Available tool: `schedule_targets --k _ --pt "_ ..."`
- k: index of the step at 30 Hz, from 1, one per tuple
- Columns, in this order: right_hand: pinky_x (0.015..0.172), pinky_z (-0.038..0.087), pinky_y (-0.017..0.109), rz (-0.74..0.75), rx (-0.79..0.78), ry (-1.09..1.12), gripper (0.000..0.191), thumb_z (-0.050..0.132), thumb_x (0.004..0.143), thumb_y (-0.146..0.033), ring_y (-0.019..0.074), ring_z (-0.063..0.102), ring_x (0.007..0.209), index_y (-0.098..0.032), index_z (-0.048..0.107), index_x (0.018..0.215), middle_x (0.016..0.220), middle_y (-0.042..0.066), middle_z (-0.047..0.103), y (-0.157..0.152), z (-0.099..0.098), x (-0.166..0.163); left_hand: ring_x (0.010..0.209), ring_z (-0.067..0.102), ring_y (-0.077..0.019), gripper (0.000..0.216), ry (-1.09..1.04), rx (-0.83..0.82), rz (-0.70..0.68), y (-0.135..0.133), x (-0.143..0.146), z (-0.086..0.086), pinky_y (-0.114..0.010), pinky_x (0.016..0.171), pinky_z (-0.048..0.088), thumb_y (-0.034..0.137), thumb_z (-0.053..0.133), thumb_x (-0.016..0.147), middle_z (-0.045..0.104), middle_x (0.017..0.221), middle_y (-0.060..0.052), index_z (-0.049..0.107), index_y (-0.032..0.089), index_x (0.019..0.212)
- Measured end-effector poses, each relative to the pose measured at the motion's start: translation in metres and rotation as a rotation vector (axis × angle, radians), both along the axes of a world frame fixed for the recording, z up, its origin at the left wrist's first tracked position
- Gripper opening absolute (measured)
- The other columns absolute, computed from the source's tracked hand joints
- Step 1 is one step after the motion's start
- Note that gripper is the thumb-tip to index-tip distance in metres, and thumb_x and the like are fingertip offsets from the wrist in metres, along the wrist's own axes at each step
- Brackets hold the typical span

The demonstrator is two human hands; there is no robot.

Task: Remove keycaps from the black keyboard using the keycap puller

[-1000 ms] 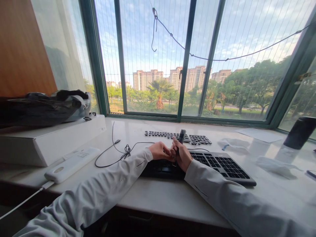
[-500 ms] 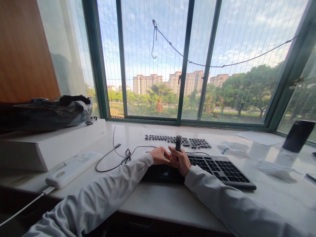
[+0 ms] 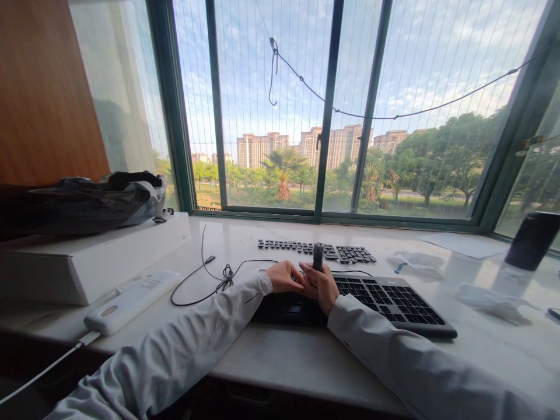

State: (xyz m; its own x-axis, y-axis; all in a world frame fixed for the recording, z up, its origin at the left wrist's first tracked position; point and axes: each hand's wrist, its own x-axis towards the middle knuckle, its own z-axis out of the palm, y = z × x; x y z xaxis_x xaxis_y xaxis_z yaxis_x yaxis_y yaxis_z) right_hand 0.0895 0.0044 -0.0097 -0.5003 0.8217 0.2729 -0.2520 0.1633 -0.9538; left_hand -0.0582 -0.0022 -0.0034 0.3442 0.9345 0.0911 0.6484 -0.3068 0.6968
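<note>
While right hand point(image 3: 322, 287) grips slim dark tool point(image 3: 318, 255) upright, left hand point(image 3: 284, 276) curls against it (grasp unclear) — one tool, one black keyboard point(image 3: 394, 300), two keycap patches point(image 3: 350, 254) behind.

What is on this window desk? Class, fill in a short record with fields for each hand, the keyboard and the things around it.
Holding: right hand grips a dark tool upright
Resting: left hand on the black keyboard, touching the right hand
Behind keyboard: loose keycaps laid in rows
Left of hands: black cable, white box
Far right: dark cylinder
</note>
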Motion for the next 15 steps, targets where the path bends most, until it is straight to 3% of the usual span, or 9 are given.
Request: schedule_targets --k 15 --pt "0.038 0.018 0.023 0.044 0.137 -0.129 0.045 0.059 0.075 -0.051 0.0056 0.024 0.038 -0.018 0.040 0.050 0.039 -0.007 0.029 -0.010 0.009 0.002 0.065 0.055 -0.0129 0.033 -0.059 0.037 -0.030 -0.002 -0.001 0.001 -0.021 0.058 0.039 0.038 0.073 0.062 0.063 0.066 0.000 0.071 0.009 0.077"
